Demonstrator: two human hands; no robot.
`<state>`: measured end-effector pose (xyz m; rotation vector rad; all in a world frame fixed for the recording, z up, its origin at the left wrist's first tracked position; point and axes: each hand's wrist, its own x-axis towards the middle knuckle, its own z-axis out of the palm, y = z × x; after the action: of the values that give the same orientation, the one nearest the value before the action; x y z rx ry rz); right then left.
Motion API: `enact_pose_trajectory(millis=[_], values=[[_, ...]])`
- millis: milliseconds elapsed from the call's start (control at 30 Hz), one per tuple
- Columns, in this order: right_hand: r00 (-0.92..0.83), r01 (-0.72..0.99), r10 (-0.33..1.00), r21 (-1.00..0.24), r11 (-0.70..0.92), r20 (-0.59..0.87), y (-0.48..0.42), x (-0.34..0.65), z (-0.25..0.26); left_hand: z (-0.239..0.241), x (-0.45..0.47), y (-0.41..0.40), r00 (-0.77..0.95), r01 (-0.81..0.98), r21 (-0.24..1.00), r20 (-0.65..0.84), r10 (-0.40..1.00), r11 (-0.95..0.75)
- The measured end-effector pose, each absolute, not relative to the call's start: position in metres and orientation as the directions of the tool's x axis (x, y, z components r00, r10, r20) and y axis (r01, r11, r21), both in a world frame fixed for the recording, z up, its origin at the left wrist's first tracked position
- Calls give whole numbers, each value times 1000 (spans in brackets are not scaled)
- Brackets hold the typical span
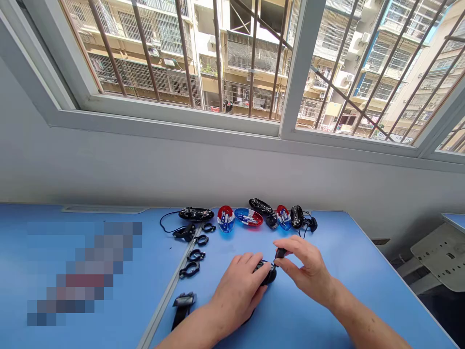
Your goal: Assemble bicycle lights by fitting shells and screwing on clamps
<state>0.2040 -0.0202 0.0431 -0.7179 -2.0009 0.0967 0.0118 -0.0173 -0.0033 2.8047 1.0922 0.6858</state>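
My left hand [241, 286] is closed around a glossy black rounded housing [269, 274], pressing it to the blue table; the fingers cover much of it. Between thumb and fingers, my right hand [307, 264] pinches a small black-handled screwdriver [280, 253]. Its thin shaft points down at the right end of the housing; whether the tip sits in a screw is too small to see. Left of my left hand lie a black strap with a buckle-like head [184, 300] and several black ring clamps [189, 269].
Along the wall edge stand black oval shells [196, 214], red-and-blue oval pieces [225, 218] and small black parts with cables [310, 223]. A seam [163, 295] divides the blue table [327, 310]. A blurred-out patch [85, 274] covers something at left. A barred window is behind.
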Motion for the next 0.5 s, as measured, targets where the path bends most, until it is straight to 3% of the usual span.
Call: enact_pose_trajectory(millis=[167, 367, 500], values=[[-420, 408, 542, -382, 829, 728, -23, 211, 48, 2, 12, -18, 660, 636, 226, 337, 671, -738], [-536, 314, 625, -553, 772, 568, -28, 220, 59, 2, 12, -19, 659, 646, 240, 305, 688, -725], [-499, 271, 657, -618, 738, 565, -27, 219, 58, 3, 13, -19, 666, 643, 230, 304, 681, -731]])
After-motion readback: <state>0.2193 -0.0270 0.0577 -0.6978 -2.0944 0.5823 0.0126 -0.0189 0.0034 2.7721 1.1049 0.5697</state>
